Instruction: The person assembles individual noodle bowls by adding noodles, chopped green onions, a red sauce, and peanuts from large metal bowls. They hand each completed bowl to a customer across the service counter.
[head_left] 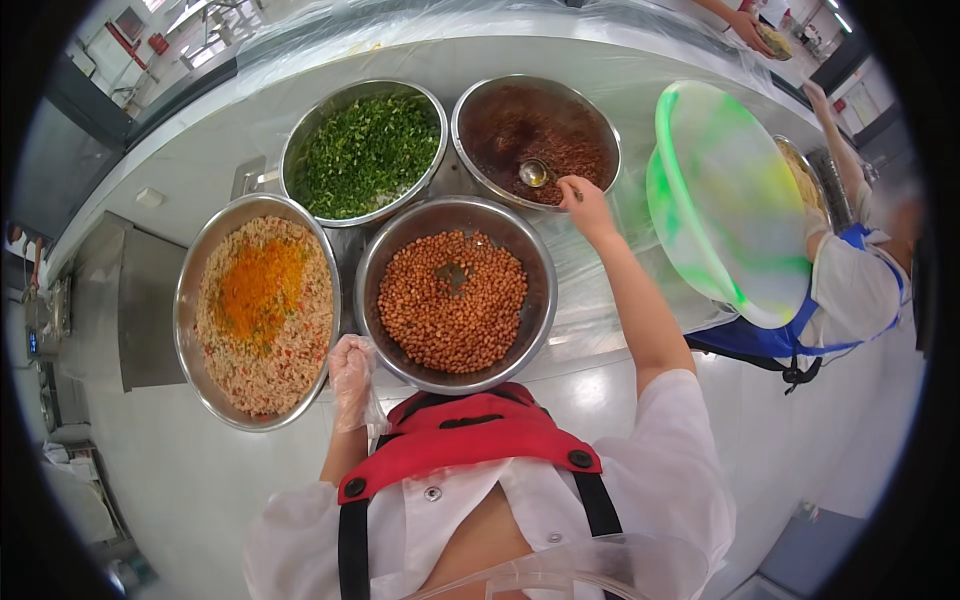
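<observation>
Scooping, head view: right hand (585, 205) pinched shut on ladle (537, 174) handle, its cup in the dark-sauce bowl (535, 140), upper centre; keep the cup level when lifting. Left hand (350, 375), gloved, loosely curled, seemingly empty, touches the peanut bowl (455, 293) rim. Greens bowl (363, 152), rice-mix bowl (258, 312) crowd alongside; co-worker's pale basin (730, 200) looms right.

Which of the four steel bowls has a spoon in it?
The far right bowl, holding dark reddish-brown bits: the right hand dips a metal spoon there. The other three have none.
</observation>
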